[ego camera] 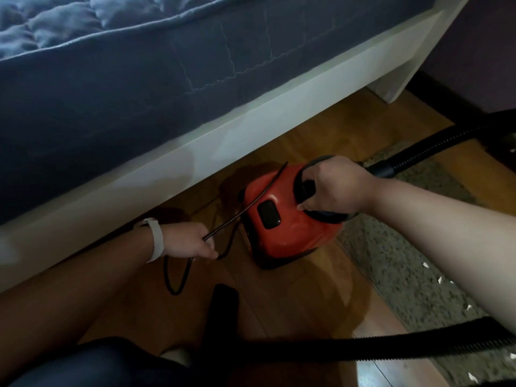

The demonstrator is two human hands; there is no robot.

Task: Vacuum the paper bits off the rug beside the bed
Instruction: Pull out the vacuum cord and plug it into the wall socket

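Right grip clamped round black handle of red vacuum on wood floor, left grip to its left pinching black cord, rug with paper bits just right of right grip, beside bed.

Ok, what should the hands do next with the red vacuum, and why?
Probably draw the cord further out with the left hand, since it pinches the cord while the right hand grips the handle of the red vacuum. Paper bits lie on the rug, and no plug is in sight.
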